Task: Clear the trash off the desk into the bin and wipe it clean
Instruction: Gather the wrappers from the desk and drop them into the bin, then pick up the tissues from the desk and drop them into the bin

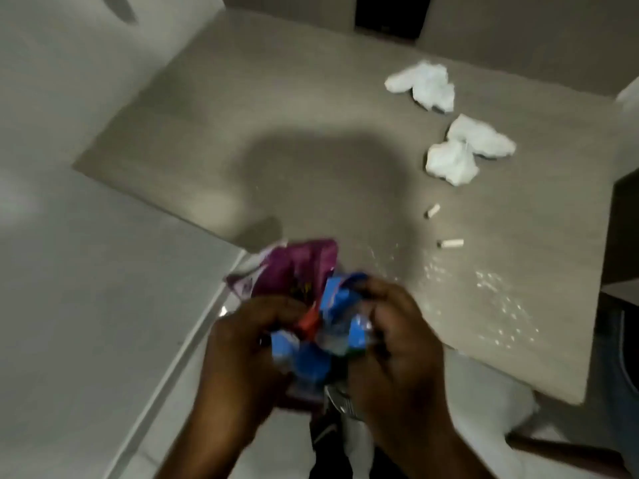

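Both hands meet at the near corner of the tabletop (242, 126), bunched around a wad of crumpled wrappers (311, 305). The left hand (242, 350) closes its grip on the left side of the wad, fingers curled over a purple wrapper (294, 267) that sticks up and away from the palm. The right hand (397, 344) closes its grip on the right side, fingers folded over blue wrappers (340, 293), with a small red piece (306, 319) showing in the gap between the two hands. The wad sits between the palms and slightly above them, held just over the tabletop's near edge (the picture is blurred, so whether it touches the surface cannot be told).

Further out on the tabletop, well apart from the hands, lie the other bits of trash. A crumpled white tissue (423, 86) rests towards the far right. Nearer, a second clump of white tissue (463, 150) lies to the right of a dark shadow on the surface. Between that clump and the hands are two short white stubs (433, 211) (451, 243), lying apart from each other. A scatter of pale specks or droplets (491, 292) glints on the tabletop just right of the right hand.
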Action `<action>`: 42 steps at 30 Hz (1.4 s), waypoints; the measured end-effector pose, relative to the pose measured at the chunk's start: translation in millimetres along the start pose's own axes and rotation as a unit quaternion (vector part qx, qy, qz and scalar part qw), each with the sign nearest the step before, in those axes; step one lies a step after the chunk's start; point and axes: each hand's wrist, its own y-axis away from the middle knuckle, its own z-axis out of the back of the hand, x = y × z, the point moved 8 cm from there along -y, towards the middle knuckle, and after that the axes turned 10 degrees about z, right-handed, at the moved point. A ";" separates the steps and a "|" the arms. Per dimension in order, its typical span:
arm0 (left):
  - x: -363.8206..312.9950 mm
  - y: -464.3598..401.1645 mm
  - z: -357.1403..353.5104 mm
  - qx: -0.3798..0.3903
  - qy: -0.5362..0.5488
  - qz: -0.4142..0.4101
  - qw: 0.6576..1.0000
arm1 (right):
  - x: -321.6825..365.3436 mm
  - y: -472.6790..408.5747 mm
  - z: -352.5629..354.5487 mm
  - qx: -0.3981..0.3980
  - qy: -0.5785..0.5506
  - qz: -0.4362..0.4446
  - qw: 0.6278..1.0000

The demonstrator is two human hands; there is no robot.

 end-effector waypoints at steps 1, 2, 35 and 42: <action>39.3 16.4 -5.6 -0.012 0.000 0.025 1.000 | -16.8 39.0 -5.3 0.031 0.014 -0.031 0.999; 82.9 28.6 -15.2 -0.013 0.009 0.078 0.997 | -40.4 73.5 -10.9 0.060 0.024 -0.080 0.995; -104.3 -92.3 -72.2 -0.182 -0.277 -0.235 0.914 | -26.0 -119.9 114.3 -0.053 0.230 0.049 0.971; -161.3 -284.2 -214.8 0.038 -0.583 -0.156 0.796 | -137.8 -244.6 94.7 0.214 0.434 -0.075 0.872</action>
